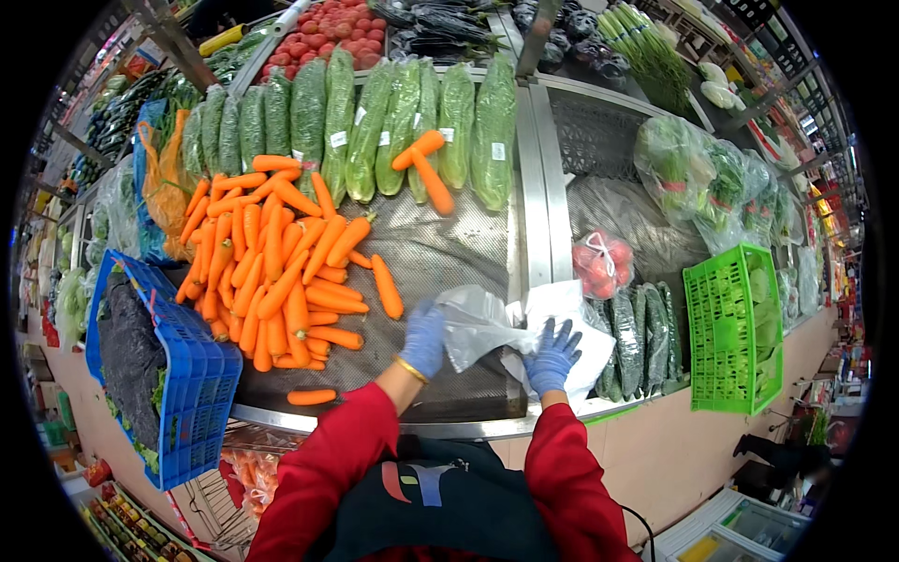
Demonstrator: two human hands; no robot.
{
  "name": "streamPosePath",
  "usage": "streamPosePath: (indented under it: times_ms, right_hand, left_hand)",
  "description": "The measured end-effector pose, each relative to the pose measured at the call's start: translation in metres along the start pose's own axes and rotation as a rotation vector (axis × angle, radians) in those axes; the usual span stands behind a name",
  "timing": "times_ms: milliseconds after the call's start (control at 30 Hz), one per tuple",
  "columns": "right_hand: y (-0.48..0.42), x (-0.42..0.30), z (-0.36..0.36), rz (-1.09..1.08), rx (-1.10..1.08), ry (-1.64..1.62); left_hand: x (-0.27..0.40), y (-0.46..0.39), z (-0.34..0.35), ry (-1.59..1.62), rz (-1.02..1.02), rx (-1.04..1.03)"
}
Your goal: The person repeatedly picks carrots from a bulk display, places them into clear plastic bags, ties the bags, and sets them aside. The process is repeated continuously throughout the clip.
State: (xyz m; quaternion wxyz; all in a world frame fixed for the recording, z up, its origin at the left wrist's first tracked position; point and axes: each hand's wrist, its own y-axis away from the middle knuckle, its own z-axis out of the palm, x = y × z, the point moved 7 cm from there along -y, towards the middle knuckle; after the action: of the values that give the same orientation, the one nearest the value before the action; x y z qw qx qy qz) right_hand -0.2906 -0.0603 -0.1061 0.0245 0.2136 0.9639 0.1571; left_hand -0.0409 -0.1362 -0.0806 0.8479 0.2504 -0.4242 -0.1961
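Note:
My left hand (424, 341), in a blue glove and blurred, grips the edge of a clear plastic bag (472, 324). The bag stretches right to a stack of white plastic bags (555, 303) on the metal divider. Resting flat on that stack is my right hand (552, 360), gloved in blue with its fingers spread. A large heap of orange carrots (281, 274) lies left of my left hand on the dark mesh mat (449, 246). One loose carrot (387, 286) lies near that hand, and another carrot (312, 397) sits by the counter's front edge.
Wrapped leafy vegetables (421, 126) line the back, with two carrots (425, 168) on them. A blue crate (200, 393) stands left and a green crate (730, 330) right. Bagged tomatoes (602, 263) and wrapped cucumbers (642, 337) lie right of the metal divider (551, 190).

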Motion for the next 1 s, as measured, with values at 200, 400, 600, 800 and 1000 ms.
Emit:
streamPosePath:
  times_ms: [200, 400, 600, 800, 1000]
  right_hand:
    - [-0.005, 0.005, -0.006, 0.038, -0.102, -0.009]
    - [0.029, -0.066, -0.118, -0.383, -0.259, -0.605]
    - [0.162, -0.209, -0.188, -1.107, -0.597, -0.93]
    - [0.224, -0.234, -0.096, -1.069, -1.088, -1.124]
    - [0.218, -0.24, -0.067, -0.445, -1.226, -1.625]
  left_hand:
    - [0.136, 0.098, -0.065, 0.169, 0.012, -0.154]
    - [0.17, 0.206, -0.093, -0.251, 0.132, -0.208]
    - [0.188, 0.276, -0.098, -0.56, 0.229, -0.274]
    - [0.169, 0.298, -0.132, -0.099, 0.29, -0.152]
    - [0.161, 0.304, -0.163, 0.055, 0.381, 0.077]
